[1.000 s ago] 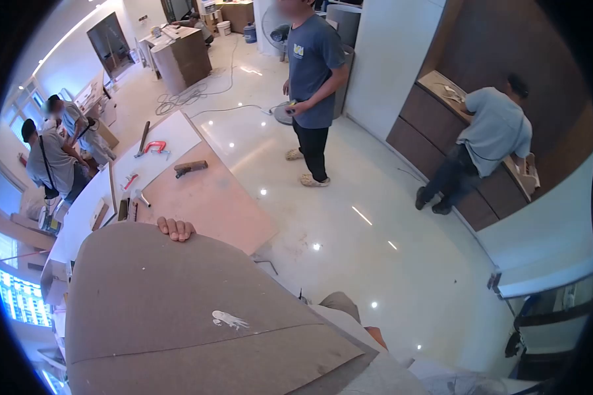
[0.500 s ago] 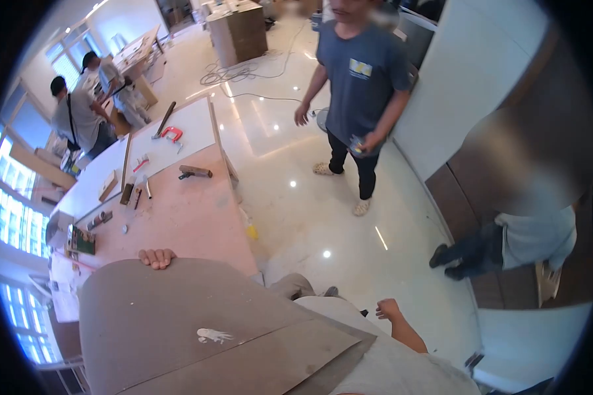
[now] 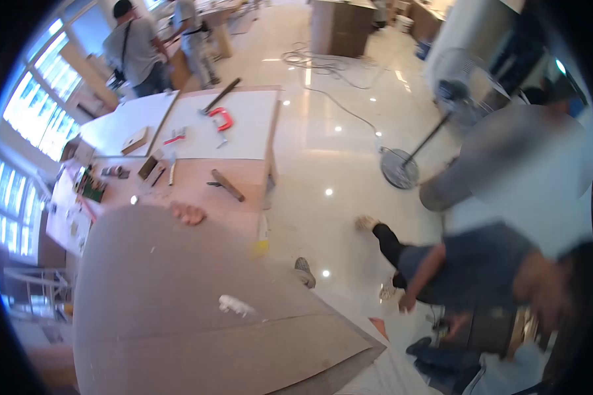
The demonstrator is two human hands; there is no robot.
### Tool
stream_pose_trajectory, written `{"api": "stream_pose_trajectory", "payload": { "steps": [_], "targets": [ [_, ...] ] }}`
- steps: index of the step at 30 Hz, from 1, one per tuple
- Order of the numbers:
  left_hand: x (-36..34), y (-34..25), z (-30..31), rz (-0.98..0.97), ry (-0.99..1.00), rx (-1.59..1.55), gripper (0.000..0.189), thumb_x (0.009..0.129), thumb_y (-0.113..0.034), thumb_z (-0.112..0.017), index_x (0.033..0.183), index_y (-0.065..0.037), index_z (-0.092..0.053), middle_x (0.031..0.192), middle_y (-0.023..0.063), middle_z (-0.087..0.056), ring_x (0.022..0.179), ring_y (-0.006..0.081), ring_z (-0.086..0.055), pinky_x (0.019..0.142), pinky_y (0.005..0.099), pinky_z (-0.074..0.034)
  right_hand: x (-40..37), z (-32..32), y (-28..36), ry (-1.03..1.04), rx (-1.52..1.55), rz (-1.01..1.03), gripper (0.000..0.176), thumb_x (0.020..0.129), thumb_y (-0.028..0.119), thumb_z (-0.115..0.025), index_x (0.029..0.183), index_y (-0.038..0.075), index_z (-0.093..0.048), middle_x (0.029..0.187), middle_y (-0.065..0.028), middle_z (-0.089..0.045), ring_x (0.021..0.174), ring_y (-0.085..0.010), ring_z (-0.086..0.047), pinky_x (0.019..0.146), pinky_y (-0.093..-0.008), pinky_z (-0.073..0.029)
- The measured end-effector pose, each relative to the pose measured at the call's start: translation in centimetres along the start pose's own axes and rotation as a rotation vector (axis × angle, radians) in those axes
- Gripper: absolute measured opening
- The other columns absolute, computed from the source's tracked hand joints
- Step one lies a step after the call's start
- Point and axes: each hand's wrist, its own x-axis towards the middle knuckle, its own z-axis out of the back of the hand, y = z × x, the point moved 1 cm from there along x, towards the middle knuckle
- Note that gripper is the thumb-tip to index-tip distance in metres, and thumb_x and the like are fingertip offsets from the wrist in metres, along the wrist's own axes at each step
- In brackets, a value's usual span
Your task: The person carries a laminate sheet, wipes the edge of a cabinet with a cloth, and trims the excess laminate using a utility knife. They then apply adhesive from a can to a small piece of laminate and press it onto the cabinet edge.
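A large grey-brown board (image 3: 158, 289) fills the lower left, close against my body, with a white smear (image 3: 236, 306) on its face. Curled over its far edge are the fingers of my left hand (image 3: 188, 213), gripping it; the thumb is hidden behind the board. My right hand is out of sight. Just beyond the board stands a pink-topped worktable (image 3: 201, 187). On it lie a wooden-handled tool (image 3: 228, 185), a red C-clamp (image 3: 223, 120) and a hammer-like tool (image 3: 221, 95).
A person in a dark grey shirt (image 3: 471, 263) is on the right, leaning over. A standing fan (image 3: 400, 169) and a loose cable (image 3: 342, 102) are on the glossy floor. Another person (image 3: 133, 49) works beyond the table, near the windows.
My view has swung to the right and tilted. The co-worker has moved from upright ahead to the lower right. My right hand has left the view; my left still grips the board.
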Motion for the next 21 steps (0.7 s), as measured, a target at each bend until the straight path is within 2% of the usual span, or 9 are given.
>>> {"api": "stream_pose_trajectory", "payload": {
  "steps": [3, 5, 11, 13, 15, 19, 21],
  "targets": [
    [7.9, 4.3, 5.3, 0.016, 0.025, -0.047, 0.022, 0.115, -0.027, -0.050, 0.121, -0.007, -0.057, 0.107, 0.0113, -0.072, 0.096, 0.0257, -0.070, 0.088, 0.0398, -0.055, 5.6, 6.6, 1.9, 0.046, 0.661, -0.502, 0.029, 0.105, 0.029, -0.065, 0.102, 0.001, -0.074, 0.101, -0.0151, -0.079, 0.091, -0.0304, -0.077, 0.078, -0.0480, -0.063],
    [13.4, 6.9, 8.9, 0.031, 0.036, -0.065, 0.023, 0.115, -0.027, -0.049, 0.122, -0.007, -0.057, 0.108, 0.0118, -0.071, 0.097, 0.0261, -0.070, 0.088, 0.0400, -0.054, 10.2, 11.5, 3.0, -0.004, 0.911, -0.674, 0.029, 0.105, 0.028, -0.065, 0.103, 0.001, -0.074, 0.100, -0.0157, -0.078, 0.090, -0.0309, -0.078, 0.076, -0.0479, -0.063],
    [27.3, 13.8, 19.1, 0.053, 0.048, 0.012, 0.024, 0.116, -0.028, -0.049, 0.124, -0.006, -0.057, 0.110, 0.0130, -0.071, 0.101, 0.0272, -0.070, 0.089, 0.0407, -0.054, 28.7, 22.5, 1.6, 0.067, 0.919, -0.625, 0.028, 0.105, 0.027, -0.066, 0.103, 0.000, -0.074, 0.098, -0.0174, -0.078, 0.086, -0.0321, -0.078, 0.072, -0.0477, -0.064],
    [29.5, 16.2, 22.4, 0.025, 0.030, 0.068, 0.022, 0.116, -0.027, -0.049, 0.119, -0.006, -0.057, 0.105, 0.0109, -0.072, 0.096, 0.0259, -0.071, 0.088, 0.0387, -0.056, 34.3, 25.5, -0.3, 0.095, 0.872, -0.594, 0.028, 0.105, 0.026, -0.066, 0.103, 0.000, -0.073, 0.097, -0.0179, -0.078, 0.085, -0.0325, -0.078, 0.071, -0.0476, -0.065],
    [30.9, 18.2, 25.0, -0.062, -0.098, 0.136, 0.020, 0.116, -0.025, -0.049, 0.119, -0.007, -0.057, 0.106, 0.0109, -0.071, 0.097, 0.0265, -0.071, 0.089, 0.0392, -0.056, 40.3, 28.3, -4.0, 0.140, 0.797, -0.554, 0.028, 0.105, 0.026, -0.066, 0.104, -0.001, -0.073, 0.097, -0.0185, -0.077, 0.084, -0.0330, -0.078, 0.070, -0.0476, -0.065],
    [35.0, 19.2, 32.4, -0.074, -0.104, 0.197, 0.021, 0.116, -0.025, -0.048, 0.120, -0.007, -0.057, 0.106, 0.0108, -0.071, 0.096, 0.0267, -0.071, 0.088, 0.0397, -0.056, 51.4, 39.8, -8.5, 0.165, 0.692, -0.531, 0.027, 0.105, 0.025, -0.066, 0.104, -0.001, -0.073, 0.096, -0.0196, -0.077, 0.082, -0.0338, -0.078, 0.067, -0.0474, -0.066],
    [37.3, 19.7, 35.7, -0.079, -0.098, 0.220, 0.021, 0.116, -0.025, -0.048, 0.120, -0.006, -0.057, 0.106, 0.0108, -0.071, 0.096, 0.0269, -0.071, 0.088, 0.0399, -0.056, 58.1, 47.2, -11.5, 0.196, 0.769, -0.648, 0.027, 0.105, 0.025, -0.066, 0.104, -0.002, -0.073, 0.095, -0.0201, -0.077, 0.080, -0.0342, -0.078, 0.066, -0.0473, -0.066]
  ]
}}
